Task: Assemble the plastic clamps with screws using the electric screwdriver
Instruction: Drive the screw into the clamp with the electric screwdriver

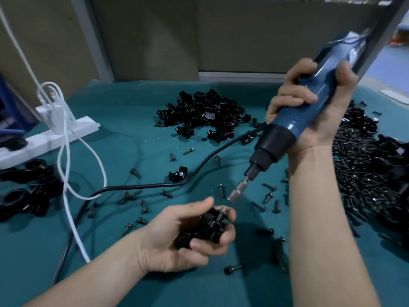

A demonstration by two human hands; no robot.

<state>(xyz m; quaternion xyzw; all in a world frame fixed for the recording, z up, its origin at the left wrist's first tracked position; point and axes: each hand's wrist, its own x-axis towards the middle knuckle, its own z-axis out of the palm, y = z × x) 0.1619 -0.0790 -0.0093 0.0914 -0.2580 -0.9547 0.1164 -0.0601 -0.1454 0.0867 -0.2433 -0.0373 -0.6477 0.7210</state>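
Note:
My left hand (177, 238) grips a black plastic clamp (210, 224) low in the middle, with a screw standing in it near my fingertips. My right hand (309, 107) holds the blue electric screwdriver (296, 122) slanted down to the left. Its silver bit (238, 191) hangs a little above and to the right of the clamp, apart from the screw. A single clamp half (178, 173) lies on the green cloth behind my left hand.
A heap of black clamp parts (203, 111) lies at the back centre. A big pile of black screws (363, 165) covers the right side, and loose screws (143, 206) dot the cloth. Finished clamps (28, 189) sit left, beside a white power strip (55, 134), white cables and a black cord (155, 185).

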